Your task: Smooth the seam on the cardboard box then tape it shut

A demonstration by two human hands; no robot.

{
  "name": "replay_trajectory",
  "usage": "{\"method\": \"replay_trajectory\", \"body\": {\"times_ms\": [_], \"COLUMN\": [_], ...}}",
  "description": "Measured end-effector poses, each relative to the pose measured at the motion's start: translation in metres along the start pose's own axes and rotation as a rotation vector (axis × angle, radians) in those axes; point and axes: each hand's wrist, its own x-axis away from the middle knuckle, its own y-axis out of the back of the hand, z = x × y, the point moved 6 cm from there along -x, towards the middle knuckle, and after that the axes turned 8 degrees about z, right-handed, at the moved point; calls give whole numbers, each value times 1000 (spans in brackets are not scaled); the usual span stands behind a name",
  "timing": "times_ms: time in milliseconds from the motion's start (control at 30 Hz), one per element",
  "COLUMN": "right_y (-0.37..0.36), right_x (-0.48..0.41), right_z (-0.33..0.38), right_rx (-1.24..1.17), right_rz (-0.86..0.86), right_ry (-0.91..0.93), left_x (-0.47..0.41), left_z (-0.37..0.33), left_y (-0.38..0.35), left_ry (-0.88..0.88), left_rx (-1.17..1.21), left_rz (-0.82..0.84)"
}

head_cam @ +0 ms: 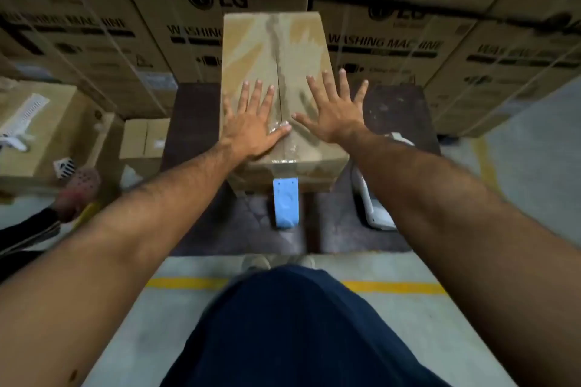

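Note:
A closed brown cardboard box (251,41) stands lengthwise in front of me on a dark pallet. Its centre seam (278,66) runs away from me, with clear tape wrinkled over its near end. My left hand (254,126) lies flat on the left flap, fingers spread, thumb on the tape by the seam. My right hand (333,110) lies flat on the right flap, fingers spread, thumb pointing at the seam. A blue tape dispenser (285,204) hangs or leans at the box's near face, below the seam.
Stacked washing-machine cartons (201,0) wall off the back and both sides. Smaller boxes (41,129) sit at the left, one with a white object on top. Another person's foot (80,188) is at the left. A white object (374,204) lies right of the box on the pallet (399,116).

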Motion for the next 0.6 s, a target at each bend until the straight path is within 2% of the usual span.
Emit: {"method": "replay_trajectory", "body": {"times_ms": [100,367,433,533,600], "right_y": [-2,-18,-10,4,-2], "right_x": [-4,2,19,73,118], "right_z": [7,26,33,30,27], "right_rx": [32,-161,-312,-578,-723], "right_rz": [17,13,-136,-459,-550], "right_ry": [6,36,35,9,-29], "left_x": [-4,-8,-7,-9,-9], "left_z": [-1,2,3,5,4], "left_y": [-5,-19,-21,-24,-25], "left_ry": [7,-10,-12,6,17], "left_rx": [2,-22,-33,-29,-12], "left_rz": [0,6,3,8,9]}}
